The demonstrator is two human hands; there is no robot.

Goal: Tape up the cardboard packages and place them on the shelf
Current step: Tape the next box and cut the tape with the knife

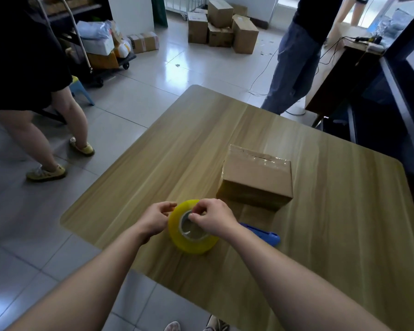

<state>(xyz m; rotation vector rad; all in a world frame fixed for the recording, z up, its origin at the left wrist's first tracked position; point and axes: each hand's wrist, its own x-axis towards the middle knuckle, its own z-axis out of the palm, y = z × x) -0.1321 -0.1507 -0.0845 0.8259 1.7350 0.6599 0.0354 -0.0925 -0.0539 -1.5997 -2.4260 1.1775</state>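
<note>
Far left, I saw a person in shorts (41, 130) standing on the floor tiles, with a loaded cart (103, 51) behind them. Further right, at the far wall, sat a pile of boxes (221, 26). On the near part of the table (139, 168), my left hand (153, 219) had its fingers curled against the left side of the yellow tape roll (177, 235); I couldn't tell if it really gripped. My right hand (216, 218) pinched the roll's top rim, fingertips at the core. A blue cutter (267, 235) lay just right of the roll, partly under my wrist. The cardboard box (256, 180) sat closed on the table, beyond and right of the roll, tape across its top. Far right stood a person in jeans (294, 68) beside a desk (337, 77).
</note>
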